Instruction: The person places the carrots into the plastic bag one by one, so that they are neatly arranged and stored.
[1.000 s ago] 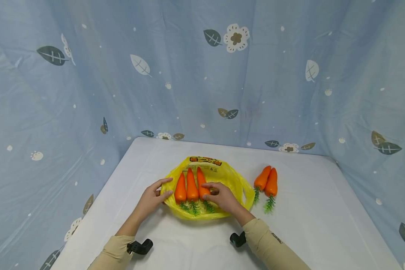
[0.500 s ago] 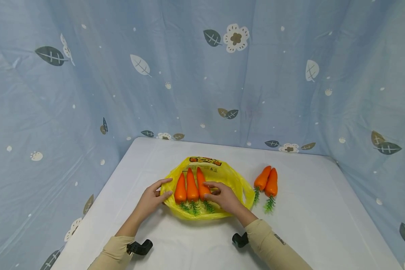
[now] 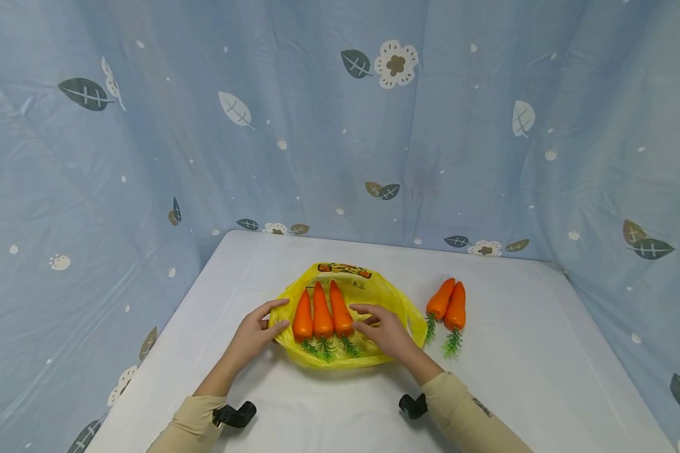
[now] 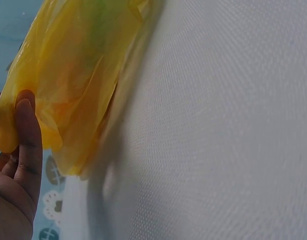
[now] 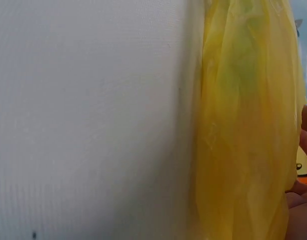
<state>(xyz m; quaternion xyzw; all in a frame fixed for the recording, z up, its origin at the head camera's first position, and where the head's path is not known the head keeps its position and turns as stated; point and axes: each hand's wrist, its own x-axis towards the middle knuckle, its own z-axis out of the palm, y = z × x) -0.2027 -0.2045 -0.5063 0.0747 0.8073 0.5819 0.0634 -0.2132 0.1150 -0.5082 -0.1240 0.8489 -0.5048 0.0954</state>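
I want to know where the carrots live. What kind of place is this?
Probably a staged recording booth, not a kitchen: a leaf-print blue curtain surrounds a white table holding only carrots and a yellow bag.

Soft, even light fills the head view, with no hard glare; the white table (image 3: 521,377) looks bright and flat. Only faint shadows sit under the yellow bag (image 3: 385,296) and beside the loose carrots (image 3: 449,305) right of that bag. The blue curtain (image 3: 147,157) bows outward toward the frame edges, a wide-lens distortion. Both wrist views are very close to the bag and soft: the plastic (image 5: 243,125) is blurred and glows translucent, while a grey shadow (image 4: 111,175) falls on the cloth beside the bag.
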